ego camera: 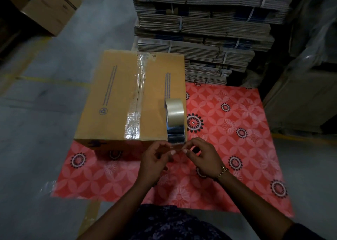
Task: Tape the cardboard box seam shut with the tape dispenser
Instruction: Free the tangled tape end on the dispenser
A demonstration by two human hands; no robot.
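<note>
A brown cardboard box [113,101] stands on a red patterned mat [228,130]. Clear tape [137,93] runs along its top centre seam, wrinkled near the front edge. The tape dispenser [176,120], with a beige roll and a shiny metal front, rests on the box top at the near right corner. Just in front of it, my left hand [156,157] and my right hand [202,157] meet, thumbs and fingers pinching a thin clear end of tape that comes off the dispenser's front. Neither hand touches the box top.
Tall stacks of bundled flat cartons [204,29] rise behind the mat. An open cardboard box [51,8] sits at the far left on the grey concrete floor [45,97]. A scrap of clear film [47,186] lies by the mat's left corner. Wrapped goods [310,75] stand right.
</note>
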